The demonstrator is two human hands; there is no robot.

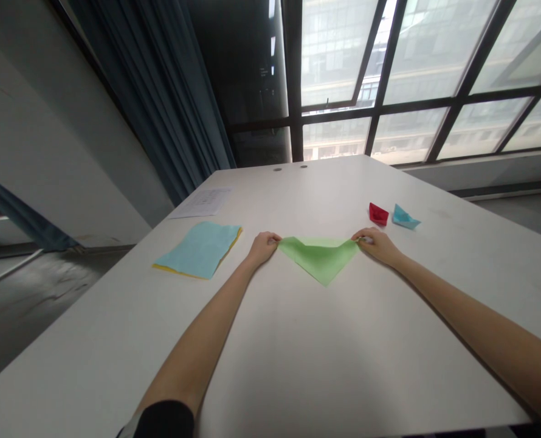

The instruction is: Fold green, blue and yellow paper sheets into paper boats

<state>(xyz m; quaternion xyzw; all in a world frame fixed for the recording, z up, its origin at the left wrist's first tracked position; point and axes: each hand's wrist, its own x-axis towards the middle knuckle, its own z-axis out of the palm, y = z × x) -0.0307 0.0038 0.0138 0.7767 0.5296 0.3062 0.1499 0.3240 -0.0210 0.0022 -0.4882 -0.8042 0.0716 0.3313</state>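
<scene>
A sheet of light green paper (pixel 325 261) is stretched between my two hands over the white table, its lower part coming to a point toward me. It is folded or bent along the top, where a paler strip shows behind the darker front. My left hand (pixel 265 246) pinches its left corner between thumb and fingers. At the opposite corner, my right hand (pixel 376 244) pinches the paper in the same way. Just beyond my right hand sit a small red folded paper boat (pixel 379 214) and a light blue one (pixel 405 217).
Left of my left hand lies a stack of light blue sheets (pixel 202 246) with yellow paper showing under its edges. A printed white page (pixel 202 202) lies farther back on the white table (pixel 298 353). Behind are a dark blue curtain (pixel 161 79) and large windows (pixel 338 55).
</scene>
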